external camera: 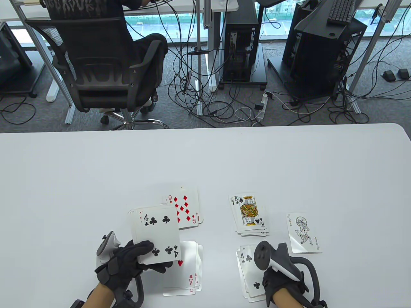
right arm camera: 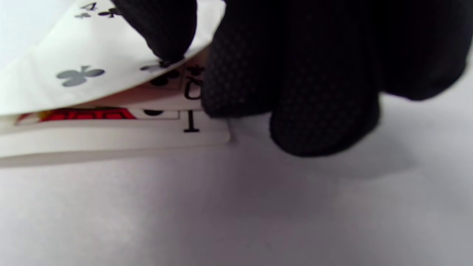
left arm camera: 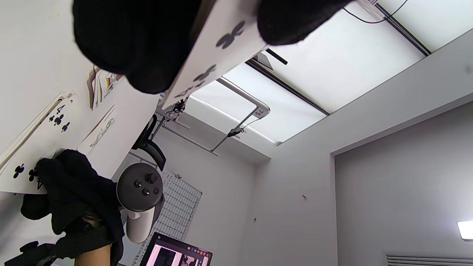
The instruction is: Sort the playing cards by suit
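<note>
The left hand (external camera: 123,261) grips a deck of cards (external camera: 156,234) above the white table (external camera: 205,160), with a four of clubs on top. The right hand (external camera: 282,279) pinches the four of clubs (external camera: 249,272) on the clubs pile, near right; its corner is lifted. A diamonds pile (external camera: 184,208) lies far left, a hearts pile (external camera: 189,272) near left, a spades pile (external camera: 249,213) far right, and a joker (external camera: 303,232) further right.
</note>
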Demonstrator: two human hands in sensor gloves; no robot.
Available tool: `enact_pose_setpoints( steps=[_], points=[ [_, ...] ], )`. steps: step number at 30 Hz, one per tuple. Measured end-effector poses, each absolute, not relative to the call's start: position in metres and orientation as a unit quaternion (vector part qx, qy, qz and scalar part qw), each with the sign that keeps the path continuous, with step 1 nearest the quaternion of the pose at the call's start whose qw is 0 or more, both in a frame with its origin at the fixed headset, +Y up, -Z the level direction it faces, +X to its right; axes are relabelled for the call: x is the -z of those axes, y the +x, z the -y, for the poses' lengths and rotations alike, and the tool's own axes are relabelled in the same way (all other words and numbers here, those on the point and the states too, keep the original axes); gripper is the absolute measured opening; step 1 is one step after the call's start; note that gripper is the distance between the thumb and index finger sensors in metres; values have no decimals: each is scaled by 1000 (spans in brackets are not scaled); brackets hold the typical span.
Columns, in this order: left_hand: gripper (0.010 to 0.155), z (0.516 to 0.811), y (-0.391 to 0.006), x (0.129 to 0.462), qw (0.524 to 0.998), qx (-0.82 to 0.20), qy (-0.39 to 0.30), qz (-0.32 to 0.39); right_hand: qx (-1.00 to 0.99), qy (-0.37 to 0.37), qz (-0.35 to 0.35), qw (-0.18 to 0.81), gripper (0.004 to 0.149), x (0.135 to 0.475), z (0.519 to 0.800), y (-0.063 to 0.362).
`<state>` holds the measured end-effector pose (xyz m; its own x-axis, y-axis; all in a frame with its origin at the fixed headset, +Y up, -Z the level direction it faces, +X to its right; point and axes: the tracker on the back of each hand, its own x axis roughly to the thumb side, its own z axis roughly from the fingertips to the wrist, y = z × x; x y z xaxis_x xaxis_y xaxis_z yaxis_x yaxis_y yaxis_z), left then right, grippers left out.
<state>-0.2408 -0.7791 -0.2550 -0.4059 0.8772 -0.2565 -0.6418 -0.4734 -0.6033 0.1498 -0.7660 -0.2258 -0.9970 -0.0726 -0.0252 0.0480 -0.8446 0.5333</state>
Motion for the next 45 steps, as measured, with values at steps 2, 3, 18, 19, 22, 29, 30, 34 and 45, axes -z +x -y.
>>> enact_pose_setpoints(
  steps=[2,3,18,19,22,29,30,34,45],
  points=[
    [53,779,-241,255,468,-812,-279,211,958,18,281,60,65,226,766,147],
    [53,779,-241,255,468,-812,-279,211,955,19,285,76,65,226,766,145],
    [54,780,-239,255,469,-809,-286,210,950,-160,1,-267,64,248,664,67],
    [54,779,-239,255,469,-809,-285,211,941,-173,-11,-291,65,248,661,60],
    [54,779,-239,255,469,-809,-284,212,916,-211,-24,-341,66,247,662,28],
    [54,778,-239,255,469,-811,-279,212,892,-249,13,-377,85,251,688,-18],
    [54,779,-240,255,469,-811,-279,211,889,-246,7,-385,86,251,691,-22],
    [54,780,-239,255,468,-812,-279,207,896,-236,-44,-374,84,253,694,-27],
    [54,780,-240,255,472,-810,-279,208,857,-184,-46,-479,44,262,706,-18]
  ],
)
